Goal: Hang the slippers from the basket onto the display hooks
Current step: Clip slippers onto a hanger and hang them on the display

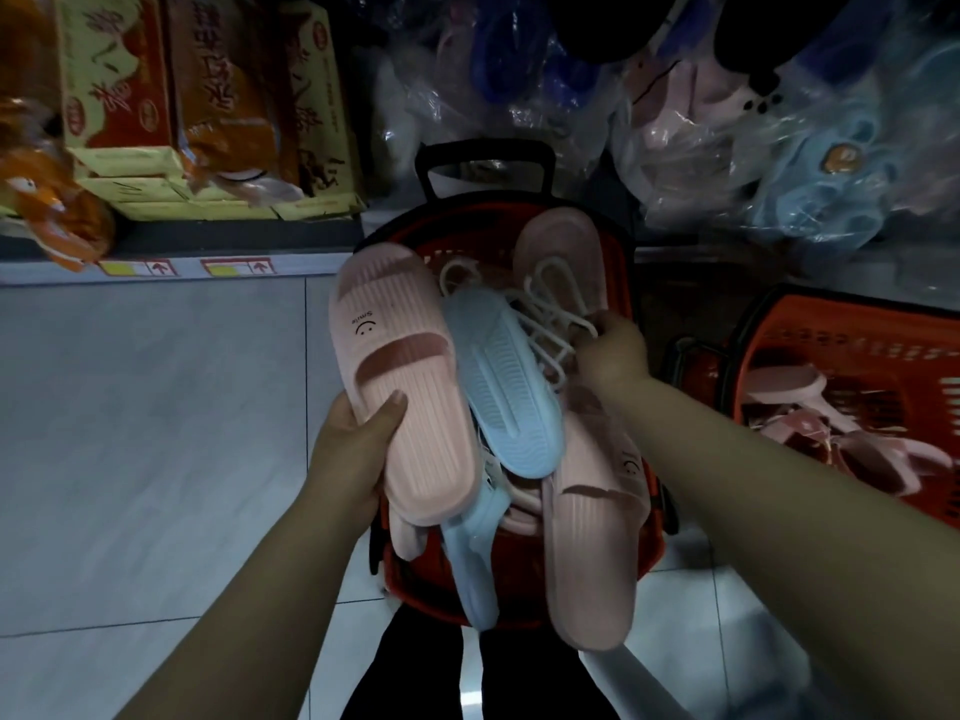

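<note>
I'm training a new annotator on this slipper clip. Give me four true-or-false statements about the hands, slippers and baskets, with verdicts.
1. The left hand grips a pink ribbed rubber slipper printed with a smiley face. True.
2. The right hand is idle and holds nothing. False: it pinches the white plastic hangers above the red plastic basket with the black handle.
3. The light blue rubber slipper lies sole up. True.
4. Only one basket is in view. False: a second red plastic basket stands to the right, with pink slippers in it.
</note>
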### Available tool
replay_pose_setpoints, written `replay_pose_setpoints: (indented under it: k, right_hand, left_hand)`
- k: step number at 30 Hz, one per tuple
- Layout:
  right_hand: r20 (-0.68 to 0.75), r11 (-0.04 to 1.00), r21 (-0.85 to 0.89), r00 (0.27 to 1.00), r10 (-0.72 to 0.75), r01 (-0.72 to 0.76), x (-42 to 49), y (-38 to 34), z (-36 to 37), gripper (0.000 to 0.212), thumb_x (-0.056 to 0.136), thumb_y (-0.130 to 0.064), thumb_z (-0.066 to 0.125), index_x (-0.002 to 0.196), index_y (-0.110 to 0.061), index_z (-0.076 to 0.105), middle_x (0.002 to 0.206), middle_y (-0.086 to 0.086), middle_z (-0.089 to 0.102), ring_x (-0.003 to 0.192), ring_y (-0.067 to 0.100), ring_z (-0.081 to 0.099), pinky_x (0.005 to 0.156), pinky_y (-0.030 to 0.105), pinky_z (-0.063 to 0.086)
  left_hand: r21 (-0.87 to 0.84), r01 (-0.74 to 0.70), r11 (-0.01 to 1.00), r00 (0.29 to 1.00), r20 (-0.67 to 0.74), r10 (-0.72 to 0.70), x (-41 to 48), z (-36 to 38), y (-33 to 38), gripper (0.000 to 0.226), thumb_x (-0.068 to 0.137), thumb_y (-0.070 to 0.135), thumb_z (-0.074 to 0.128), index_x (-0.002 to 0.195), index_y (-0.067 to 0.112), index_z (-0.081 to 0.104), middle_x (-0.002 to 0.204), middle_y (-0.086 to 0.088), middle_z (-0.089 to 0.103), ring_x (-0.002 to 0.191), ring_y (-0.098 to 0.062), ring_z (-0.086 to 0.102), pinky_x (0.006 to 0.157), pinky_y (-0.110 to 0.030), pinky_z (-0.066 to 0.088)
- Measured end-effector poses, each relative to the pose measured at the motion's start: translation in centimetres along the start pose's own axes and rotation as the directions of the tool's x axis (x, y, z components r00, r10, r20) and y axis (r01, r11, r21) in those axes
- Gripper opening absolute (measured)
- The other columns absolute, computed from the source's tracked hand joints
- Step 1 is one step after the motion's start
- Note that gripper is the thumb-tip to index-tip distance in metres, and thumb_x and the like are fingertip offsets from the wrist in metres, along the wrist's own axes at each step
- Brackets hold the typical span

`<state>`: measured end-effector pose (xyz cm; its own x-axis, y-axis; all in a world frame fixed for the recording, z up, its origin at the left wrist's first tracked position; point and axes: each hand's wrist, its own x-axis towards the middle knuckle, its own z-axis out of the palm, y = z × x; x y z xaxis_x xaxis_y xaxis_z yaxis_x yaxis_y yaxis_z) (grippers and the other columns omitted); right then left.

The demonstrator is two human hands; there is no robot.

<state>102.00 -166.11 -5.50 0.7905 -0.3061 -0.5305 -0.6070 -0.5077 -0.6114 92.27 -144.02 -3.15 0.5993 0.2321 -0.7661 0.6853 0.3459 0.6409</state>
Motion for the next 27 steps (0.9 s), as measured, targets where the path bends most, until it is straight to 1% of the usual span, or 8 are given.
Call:
replay_pose_setpoints:
  k: [5,10,13,16,18,20,23,27]
  right_hand:
    - [-0.265,0.962,0.12,0.942,-0.207,0.246,-2.8,-0.2,-2.3,0.021,0.09,-0.002,0.047,0.105,-0.002,0.061,0.094,0.006,0.059,0.087,0.014,0.054,0.071,0.018,0.041]
    - [-0.396,0.932,0.182,0.891,-0.224,0.315,-4.3,-0.9,-7.3,0.017,0.086,-0.001,0.049,0.096,-0.007,0.062,0.085,-0.001,0.059,0.073,0.008,0.054,0.064,0.012,0.042]
    - [-0.315,0.945,0.186,0.927,-0.203,0.27,-5.4,-1.0,-9.6,0.017,0.086,-0.003,0.048,0.09,-0.013,0.061,0.078,-0.003,0.058,0.069,0.007,0.053,0.059,0.015,0.042]
    - [-0.236,0.957,0.171,0.953,-0.193,0.236,-7.2,-0.8,-10.8,0.017,0.088,-0.005,0.047,0.086,-0.013,0.062,0.075,-0.002,0.058,0.068,0.011,0.053,0.056,0.02,0.042]
    - [-0.146,0.972,0.151,0.977,-0.156,0.178,-8.6,-0.7,-11.2,0.019,0.089,-0.005,0.045,0.087,-0.011,0.064,0.077,-0.001,0.06,0.067,0.01,0.054,0.054,0.018,0.043]
    - [-0.023,0.97,0.241,0.999,-0.031,0.036,-9.9,-0.1,-11.0,0.021,0.09,-0.005,0.046,0.086,-0.009,0.066,0.068,-0.001,0.059,0.056,0.006,0.052,0.043,0.012,0.04]
    - [0.13,0.856,0.47,0.976,0.172,-0.214,-12.3,0.9,-10.2,0.014,0.089,-0.008,0.053,0.084,-0.007,0.065,0.053,0.002,0.048,0.032,0.006,0.038,0.033,0.014,0.027]
    - [0.092,0.75,0.62,0.971,0.221,-0.229,-15.2,2.8,-8.8,0.021,0.091,-0.007,0.046,0.102,0.001,0.063,0.065,0.01,0.043,0.033,0.009,0.031,0.033,0.016,0.025]
  left_hand:
    - [-0.009,-0.008,1.0,0.997,-0.081,0.008,-1.4,0.4,-0.4,0.026,0.091,0.031,0.057,0.114,0.019,0.057,0.109,-0.002,0.067,0.099,-0.019,0.063,0.077,-0.036,0.052]
    - [0.09,0.016,0.996,0.987,-0.163,-0.001,-3.4,1.1,-0.3,0.05,0.092,0.055,0.043,0.121,0.017,0.057,0.107,-0.006,0.066,0.095,-0.022,0.063,0.07,-0.031,0.049]
    - [0.079,0.056,0.995,0.978,-0.207,-0.039,-5.0,1.9,0.1,0.052,0.091,0.06,0.041,0.116,0.018,0.058,0.099,-0.004,0.066,0.089,-0.021,0.061,0.068,-0.031,0.046]
    - [0.061,0.051,0.997,0.973,-0.228,-0.036,-7.0,2.7,0.1,0.037,0.095,0.053,0.04,0.106,0.02,0.052,0.082,0.004,0.057,0.076,-0.013,0.054,0.067,-0.03,0.041]
    - [0.067,0.041,0.997,0.973,-0.229,-0.025,-8.1,2.8,-0.2,0.033,0.095,0.05,0.039,0.105,0.021,0.049,0.083,0.004,0.056,0.077,-0.014,0.052,0.078,-0.034,0.042]
    - [0.075,0.04,0.996,0.975,-0.219,-0.023,-9.0,2.5,-0.8,0.033,0.095,0.049,0.04,0.104,0.019,0.05,0.088,0.001,0.058,0.08,-0.017,0.053,0.084,-0.036,0.043]
    - [0.072,0.037,0.997,0.98,-0.196,-0.023,-10.4,1.7,-1.5,0.032,0.096,0.046,0.041,0.104,0.017,0.051,0.085,0.003,0.058,0.078,-0.015,0.055,0.08,-0.034,0.042]
    - [0.134,0.019,0.991,0.98,-0.2,0.008,-12.2,-0.9,-2.1,0.032,0.096,0.044,0.04,0.104,0.016,0.053,0.09,-0.001,0.06,0.079,-0.015,0.056,0.077,-0.033,0.044]
